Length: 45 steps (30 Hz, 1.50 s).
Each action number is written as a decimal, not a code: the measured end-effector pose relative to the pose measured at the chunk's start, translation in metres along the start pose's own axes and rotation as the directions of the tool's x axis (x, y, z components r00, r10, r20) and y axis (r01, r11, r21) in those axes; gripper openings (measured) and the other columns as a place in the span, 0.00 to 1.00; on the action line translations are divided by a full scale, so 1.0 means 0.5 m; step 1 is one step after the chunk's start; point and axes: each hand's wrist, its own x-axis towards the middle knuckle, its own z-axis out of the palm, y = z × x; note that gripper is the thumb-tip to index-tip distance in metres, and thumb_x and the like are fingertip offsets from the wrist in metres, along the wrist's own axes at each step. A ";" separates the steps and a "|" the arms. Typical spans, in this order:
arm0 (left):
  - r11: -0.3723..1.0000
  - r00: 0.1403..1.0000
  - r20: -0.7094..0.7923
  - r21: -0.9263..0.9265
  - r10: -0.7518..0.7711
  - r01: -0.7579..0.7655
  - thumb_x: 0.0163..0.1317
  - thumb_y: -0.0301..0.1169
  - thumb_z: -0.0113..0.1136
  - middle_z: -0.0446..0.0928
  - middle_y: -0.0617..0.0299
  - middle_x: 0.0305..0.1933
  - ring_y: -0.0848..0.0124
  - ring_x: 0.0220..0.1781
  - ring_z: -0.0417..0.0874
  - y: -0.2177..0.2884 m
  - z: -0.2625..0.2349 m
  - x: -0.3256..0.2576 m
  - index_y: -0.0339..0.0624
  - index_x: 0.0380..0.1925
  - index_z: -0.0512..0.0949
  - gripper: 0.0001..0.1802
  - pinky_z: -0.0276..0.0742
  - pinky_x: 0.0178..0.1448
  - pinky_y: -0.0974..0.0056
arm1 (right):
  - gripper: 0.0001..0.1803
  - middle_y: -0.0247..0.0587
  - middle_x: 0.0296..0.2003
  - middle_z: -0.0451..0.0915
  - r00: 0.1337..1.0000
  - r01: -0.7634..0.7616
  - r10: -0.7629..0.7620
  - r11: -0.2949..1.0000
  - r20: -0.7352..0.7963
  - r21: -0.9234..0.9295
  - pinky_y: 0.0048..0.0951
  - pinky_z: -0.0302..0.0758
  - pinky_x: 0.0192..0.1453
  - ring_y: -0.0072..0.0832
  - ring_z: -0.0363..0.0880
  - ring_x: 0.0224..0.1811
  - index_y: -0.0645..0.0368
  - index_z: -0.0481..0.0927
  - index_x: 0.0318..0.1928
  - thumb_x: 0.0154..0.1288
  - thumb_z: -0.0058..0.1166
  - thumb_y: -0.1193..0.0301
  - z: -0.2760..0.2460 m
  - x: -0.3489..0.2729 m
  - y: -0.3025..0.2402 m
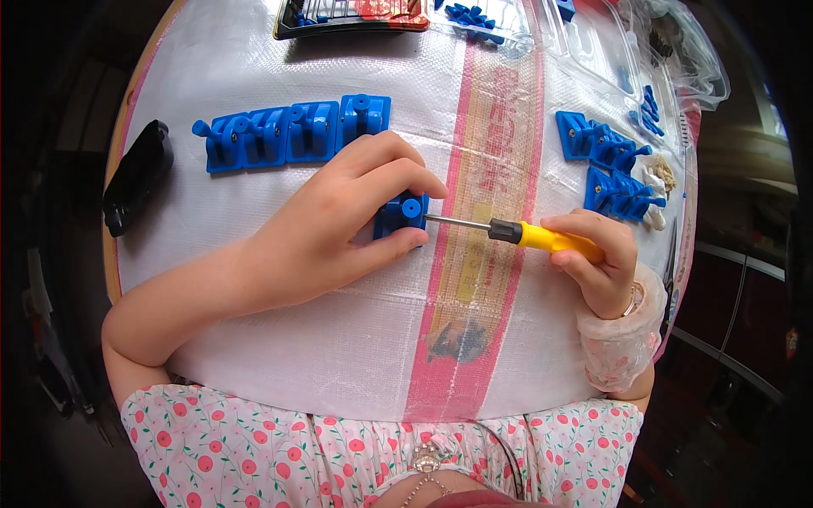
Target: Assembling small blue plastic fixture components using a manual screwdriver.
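Note:
My left hand (339,224) grips a small blue plastic part (404,215) and holds it down on the white woven table cover (339,339). My right hand (601,258) holds a screwdriver (517,233) with a yellow and black handle. Its metal shaft points left, and the tip meets the right side of the blue part. A row of several similar blue parts (292,131) lies side by side just beyond my left hand.
More blue parts (614,165) lie in a loose group at the right. Clear plastic trays and bags (627,42) with small blue pieces sit at the far right. A dark tray (351,19) is at the far edge. A black device (135,176) rests at the table's left rim.

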 end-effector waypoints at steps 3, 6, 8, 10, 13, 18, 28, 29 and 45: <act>0.999 1.000 0.000 0.029 0.026 -0.026 0.54 0.22 0.68 0.68 0.59 0.46 0.67 0.47 0.73 -0.003 0.000 0.001 0.40 0.47 0.76 0.20 0.72 0.48 0.68 | 0.15 0.42 0.33 0.83 0.998 -0.057 0.056 0.998 0.019 0.011 0.20 0.75 0.38 0.26 0.83 0.33 0.66 0.82 0.44 0.55 0.66 0.77 -0.003 -0.007 -0.004; 0.997 0.999 0.011 0.058 0.047 -0.047 0.54 0.23 0.68 0.68 0.58 0.46 0.66 0.48 0.73 -0.005 0.001 0.000 0.41 0.46 0.76 0.19 0.72 0.50 0.66 | 0.15 0.42 0.34 0.83 1.000 -0.028 0.028 1.000 0.003 -0.005 0.21 0.75 0.38 0.26 0.83 0.34 0.65 0.81 0.44 0.54 0.66 0.79 0.004 -0.005 -0.010; 0.997 0.999 0.017 0.066 0.037 -0.038 0.55 0.23 0.67 0.68 0.58 0.46 0.65 0.49 0.72 -0.004 0.001 0.000 0.41 0.47 0.76 0.18 0.71 0.51 0.65 | 0.16 0.42 0.34 0.82 0.999 0.019 -0.019 1.000 -0.034 -0.015 0.21 0.75 0.38 0.26 0.83 0.33 0.64 0.80 0.43 0.52 0.66 0.81 0.009 -0.005 -0.007; 0.998 1.000 0.019 0.068 0.011 -0.012 0.57 0.24 0.66 0.67 0.57 0.47 0.64 0.50 0.71 -0.001 0.001 -0.001 0.41 0.48 0.76 0.18 0.71 0.52 0.65 | 0.17 0.42 0.34 0.81 0.994 0.066 -0.068 0.997 -0.086 -0.025 0.22 0.75 0.38 0.27 0.82 0.33 0.64 0.79 0.42 0.50 0.67 0.82 0.017 -0.010 0.009; 0.993 1.000 0.016 0.113 0.015 -0.017 0.58 0.24 0.64 0.67 0.56 0.48 0.64 0.51 0.71 0.004 0.002 -0.003 0.40 0.49 0.75 0.18 0.70 0.53 0.64 | 0.18 0.41 0.33 0.80 0.983 0.170 -0.168 0.985 -0.068 0.025 0.23 0.74 0.36 0.27 0.80 0.31 0.64 0.80 0.41 0.48 0.69 0.82 0.017 -0.003 0.027; 0.997 0.999 0.043 0.071 -0.005 0.002 0.57 0.22 0.61 0.66 0.56 0.49 0.63 0.52 0.71 0.002 0.002 -0.002 0.40 0.52 0.75 0.20 0.70 0.55 0.63 | 0.16 0.42 0.32 0.80 0.974 0.216 -0.218 0.976 -0.066 -0.034 0.23 0.72 0.35 0.28 0.78 0.29 0.64 0.81 0.41 0.50 0.69 0.81 0.011 0.010 0.014; 0.996 0.999 0.037 0.091 0.021 -0.024 0.57 0.22 0.61 0.66 0.53 0.53 0.60 0.57 0.70 -0.005 0.007 -0.008 0.39 0.58 0.74 0.26 0.69 0.63 0.59 | 0.14 0.44 0.30 0.80 0.995 0.064 -0.058 0.995 0.080 -0.072 0.24 0.70 0.30 0.30 0.78 0.27 0.65 0.81 0.44 0.56 0.65 0.76 0.001 0.000 -0.001; 0.995 0.999 0.038 0.099 0.020 -0.024 0.57 0.22 0.61 0.65 0.53 0.53 0.59 0.57 0.70 -0.004 0.006 -0.008 0.39 0.58 0.74 0.26 0.69 0.63 0.58 | 0.15 0.44 0.30 0.80 0.991 0.110 -0.103 0.991 0.083 -0.076 0.25 0.70 0.30 0.30 0.78 0.27 0.65 0.81 0.44 0.56 0.65 0.76 0.002 0.004 0.000; 0.984 0.998 0.052 0.171 0.041 -0.049 0.53 0.22 0.63 0.66 0.53 0.53 0.58 0.57 0.68 -0.002 0.007 -0.007 0.39 0.57 0.73 0.28 0.69 0.60 0.58 | 0.16 0.44 0.30 0.81 0.988 0.146 -0.149 0.984 -0.026 -0.098 0.24 0.73 0.31 0.30 0.81 0.29 0.64 0.80 0.40 0.50 0.71 0.76 0.012 -0.007 0.009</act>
